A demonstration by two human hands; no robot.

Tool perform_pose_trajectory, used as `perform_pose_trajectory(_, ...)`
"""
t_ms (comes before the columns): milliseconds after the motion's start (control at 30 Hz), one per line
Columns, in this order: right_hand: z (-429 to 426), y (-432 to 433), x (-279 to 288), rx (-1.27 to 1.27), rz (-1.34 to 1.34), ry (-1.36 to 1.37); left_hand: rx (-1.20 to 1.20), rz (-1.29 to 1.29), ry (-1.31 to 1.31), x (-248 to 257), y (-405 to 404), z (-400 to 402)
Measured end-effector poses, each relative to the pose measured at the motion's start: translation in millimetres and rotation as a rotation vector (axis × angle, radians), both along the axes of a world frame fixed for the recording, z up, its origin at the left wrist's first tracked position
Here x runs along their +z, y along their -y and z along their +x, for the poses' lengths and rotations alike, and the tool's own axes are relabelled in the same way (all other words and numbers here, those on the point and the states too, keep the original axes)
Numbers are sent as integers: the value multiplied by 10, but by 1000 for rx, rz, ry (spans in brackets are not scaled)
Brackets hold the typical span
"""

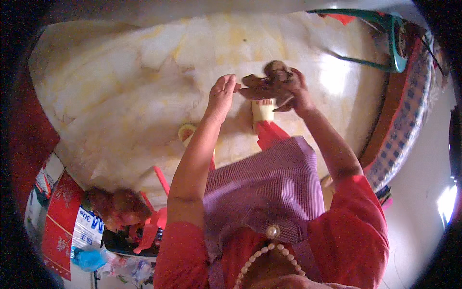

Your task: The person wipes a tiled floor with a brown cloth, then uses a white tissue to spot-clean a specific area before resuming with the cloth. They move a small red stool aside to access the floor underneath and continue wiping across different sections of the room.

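Note:
My right hand [297,86] grips a bundle of brown items [269,85], blurred, which may be footwear; I cannot tell for certain. To its left, my left hand [224,88] is raised with fingers partly bent and nothing seen in it. Its fingertips are close to the bundle's left end, and whether they touch it I cannot tell. Below the bundle, my foot in a pale yellow slipper [263,111] stands on the marbled floor [137,90]. A second yellow slipper [187,130] is partly hidden behind my left forearm. A purple striped apron [263,180] covers my lap.
A green plastic frame [397,47], perhaps a chair, stands at the upper right. Beside it curves a checked cloth edge [400,126]. At the lower left are a brown furry thing [119,206], a red plastic object [155,224], a blue plastic bag [88,258] and a red patterned box or cloth [59,224].

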State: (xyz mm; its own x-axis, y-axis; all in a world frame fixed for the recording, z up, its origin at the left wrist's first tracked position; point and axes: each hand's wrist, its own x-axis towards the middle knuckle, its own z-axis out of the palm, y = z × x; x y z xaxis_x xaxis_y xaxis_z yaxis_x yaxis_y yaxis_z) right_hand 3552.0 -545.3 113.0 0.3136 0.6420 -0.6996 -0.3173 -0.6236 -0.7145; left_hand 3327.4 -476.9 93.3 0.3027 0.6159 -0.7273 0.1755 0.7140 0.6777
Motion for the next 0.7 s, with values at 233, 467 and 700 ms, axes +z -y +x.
perform_pose_trajectory(233,1708,-184,-1210,-334,213,54,183,76,-62,-1126,-240,101)
perform_pose_trajectory(467,2646,-1177,-1952,-557,485,174,-49,455,-227,-2014,-623,361)
perform_pose_trajectory(700,2303,-1662,-2841,89,-416,1246,-137,695,-362,-2428,-744,696)
